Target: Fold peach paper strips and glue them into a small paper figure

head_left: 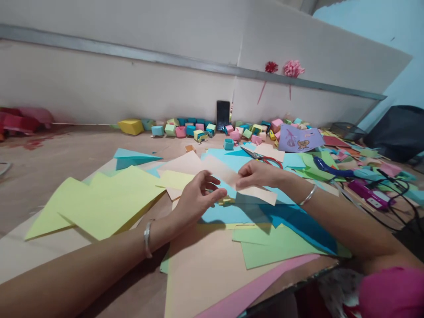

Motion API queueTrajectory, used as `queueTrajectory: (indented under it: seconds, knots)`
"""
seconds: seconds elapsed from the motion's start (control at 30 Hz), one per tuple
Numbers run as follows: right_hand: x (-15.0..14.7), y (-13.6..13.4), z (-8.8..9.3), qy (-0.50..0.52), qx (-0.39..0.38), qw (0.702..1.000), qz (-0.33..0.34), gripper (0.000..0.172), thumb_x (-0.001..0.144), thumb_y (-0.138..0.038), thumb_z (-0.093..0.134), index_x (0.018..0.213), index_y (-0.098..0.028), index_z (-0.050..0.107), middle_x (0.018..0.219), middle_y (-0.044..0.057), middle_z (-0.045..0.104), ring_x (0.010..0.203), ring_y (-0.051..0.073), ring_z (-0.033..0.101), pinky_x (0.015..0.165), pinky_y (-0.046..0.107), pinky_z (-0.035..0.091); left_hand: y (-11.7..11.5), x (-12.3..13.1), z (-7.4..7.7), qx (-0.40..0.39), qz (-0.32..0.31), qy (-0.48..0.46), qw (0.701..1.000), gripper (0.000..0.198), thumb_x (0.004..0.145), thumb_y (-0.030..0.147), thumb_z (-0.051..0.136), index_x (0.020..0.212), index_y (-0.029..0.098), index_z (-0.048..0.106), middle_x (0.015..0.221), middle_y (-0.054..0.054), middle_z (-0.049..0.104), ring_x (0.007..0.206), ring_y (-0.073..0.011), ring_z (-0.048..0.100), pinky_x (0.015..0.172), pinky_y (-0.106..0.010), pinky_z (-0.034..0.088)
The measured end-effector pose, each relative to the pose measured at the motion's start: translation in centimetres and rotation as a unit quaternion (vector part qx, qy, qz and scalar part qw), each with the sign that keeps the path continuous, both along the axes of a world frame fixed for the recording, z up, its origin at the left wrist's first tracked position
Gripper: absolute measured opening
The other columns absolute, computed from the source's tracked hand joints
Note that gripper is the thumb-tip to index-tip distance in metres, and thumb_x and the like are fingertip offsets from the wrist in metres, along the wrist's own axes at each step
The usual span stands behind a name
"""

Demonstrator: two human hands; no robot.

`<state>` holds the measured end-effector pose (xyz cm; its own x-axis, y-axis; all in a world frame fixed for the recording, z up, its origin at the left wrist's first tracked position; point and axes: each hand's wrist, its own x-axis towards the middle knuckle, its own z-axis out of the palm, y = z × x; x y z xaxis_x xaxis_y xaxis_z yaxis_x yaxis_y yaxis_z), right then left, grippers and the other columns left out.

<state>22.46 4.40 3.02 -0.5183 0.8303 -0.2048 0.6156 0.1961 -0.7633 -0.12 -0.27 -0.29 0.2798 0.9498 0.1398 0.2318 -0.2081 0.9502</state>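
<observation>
My right hand is closed in a pinch on a piece of pale peach paper, which sticks out below and to the right of the fingers. Opposite it, my left hand hovers with curled fingers and the thumb apart, and nothing shows in it. Small yellow paper scraps lie just beyond the left thumb, on light blue paper sheets. Behind the right hand are scissors with red handles, their blades pointing left.
Yellow paper sheets spread on the left; green sheets lie near the front edge. Small folded paper boxes line the wall beside an upright phone. On the right are a blue hot-glue gun, a magenta power strip and black cables.
</observation>
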Motion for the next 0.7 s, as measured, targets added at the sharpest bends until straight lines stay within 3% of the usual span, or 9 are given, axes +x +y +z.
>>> queueTrajectory:
  seconds: [0.1, 0.27, 0.33, 0.4, 0.47, 0.57, 0.63, 0.67, 0.7]
  knots:
    - [0.1, -1.4, -0.2, -0.038, -0.063, 0.993, 0.091, 0.031, 0.072, -0.039, 0.069, 0.061, -0.014, 0.056, 0.049, -0.009, 0.035, 0.045, 0.003, 0.027, 0.04, 0.019, 0.016, -0.6, 0.1, 1.0, 0.01, 0.046, 0.071, 0.996, 0.034, 0.075, 0.038, 0.067, 0.101, 0.016, 0.061, 0.078, -0.002, 0.065, 0.066, -0.0157, 0.06, 0.054, -0.025, 0.046]
    - [1.1, -1.9, 0.3, -0.049, -0.064, 0.987, 0.136, 0.018, 0.081, -0.028, 0.058, 0.068, -0.015, 0.056, 0.057, -0.006, 0.045, 0.049, 0.005, 0.038, 0.042, 0.018, 0.025, -0.5, 0.1, 2.7, -0.015, 0.013, 0.154, 0.988, 0.015, 0.078, 0.03, 0.062, 0.079, 0.017, 0.068, 0.07, -0.001, 0.067, 0.063, -0.0144, 0.059, 0.051, -0.023, 0.043]
    - [1.6, -2.3, 0.6, -0.054, -0.011, 0.988, 0.145, 0.012, 0.082, -0.022, 0.055, 0.073, -0.015, 0.058, 0.06, -0.005, 0.049, 0.052, 0.006, 0.041, 0.046, 0.019, 0.029, -0.2, -0.2, 3.6, -0.001, -0.039, 0.17, 0.985, 0.012, 0.077, 0.028, 0.063, 0.077, 0.017, 0.068, 0.069, 0.0, 0.068, 0.064, -0.015, 0.061, 0.055, -0.024, 0.046]
    - [1.9, -3.2, 0.6, -0.058, 0.126, 0.983, 0.122, 0.011, 0.084, -0.021, 0.055, 0.076, -0.016, 0.06, 0.065, -0.002, 0.055, 0.059, 0.008, 0.047, 0.054, 0.021, 0.035, -0.3, -1.1, 4.4, 0.088, -0.039, 0.232, 0.968, 0.009, 0.077, 0.026, 0.064, 0.073, 0.019, 0.068, 0.068, 0.001, 0.068, 0.062, -0.0141, 0.06, 0.059, -0.026, 0.047]
    - [2.0, -4.4, 0.2, -0.067, 0.329, 0.937, 0.093, 0.015, 0.089, -0.021, 0.051, 0.08, -0.016, 0.061, 0.079, 0.003, 0.063, 0.074, 0.013, 0.053, 0.066, 0.027, 0.039, -1.1, -2.5, 4.9, 0.232, -0.03, 0.304, 0.924, 0.009, 0.081, 0.024, 0.061, 0.076, 0.022, 0.069, 0.075, 0.001, 0.069, 0.067, -0.0148, 0.06, 0.066, -0.029, 0.048]
    - [2.3, -6.5, -1.3, -0.099, 0.572, 0.794, 0.18, 0.02, 0.095, -0.017, 0.043, 0.086, -0.02, 0.062, 0.092, 0.004, 0.065, 0.084, 0.016, 0.052, 0.073, 0.033, 0.036, -3.2, -4.9, 3.9, 0.48, -0.055, 0.361, 0.798, 0.018, 0.088, 0.018, 0.052, 0.09, 0.025, 0.068, 0.091, -0.002, 0.068, 0.085, -0.0191, 0.058, 0.075, -0.036, 0.045]
    - [2.4, -7.5, -2.6, -0.119, 0.623, 0.731, 0.252, 0.02, 0.094, -0.015, 0.043, 0.084, -0.018, 0.061, 0.087, 0.004, 0.063, 0.078, 0.015, 0.05, 0.073, 0.034, 0.035, -4.5, -6.2, 2.4, 0.529, -0.116, 0.395, 0.742, 0.024, 0.091, 0.014, 0.043, 0.095, 0.022, 0.065, 0.094, -0.006, 0.067, 0.086, -0.0221, 0.056, 0.072, -0.038, 0.044]
    - [2.5, -7.8, -3.1, -0.138, 0.621, 0.717, 0.284, 0.02, 0.094, -0.014, 0.044, 0.081, -0.018, 0.06, 0.085, 0.004, 0.062, 0.075, 0.015, 0.048, 0.072, 0.035, 0.035, -5.0, -6.6, 1.6, 0.519, -0.164, 0.408, 0.733, 0.025, 0.091, 0.013, 0.041, 0.092, 0.022, 0.064, 0.088, -0.007, 0.065, 0.08, -0.0212, 0.055, 0.068, -0.036, 0.043]
    - [2.4, -8.0, -3.5, -0.159, 0.609, 0.715, 0.305, 0.021, 0.093, -0.013, 0.044, 0.079, -0.017, 0.059, 0.083, 0.005, 0.061, 0.073, 0.015, 0.047, 0.07, 0.035, 0.034, -5.3, -7.0, 0.9, 0.479, -0.182, 0.426, 0.746, 0.024, 0.09, 0.012, 0.041, 0.089, 0.021, 0.063, 0.082, -0.006, 0.063, 0.075, -0.0204, 0.054, 0.064, -0.035, 0.043]
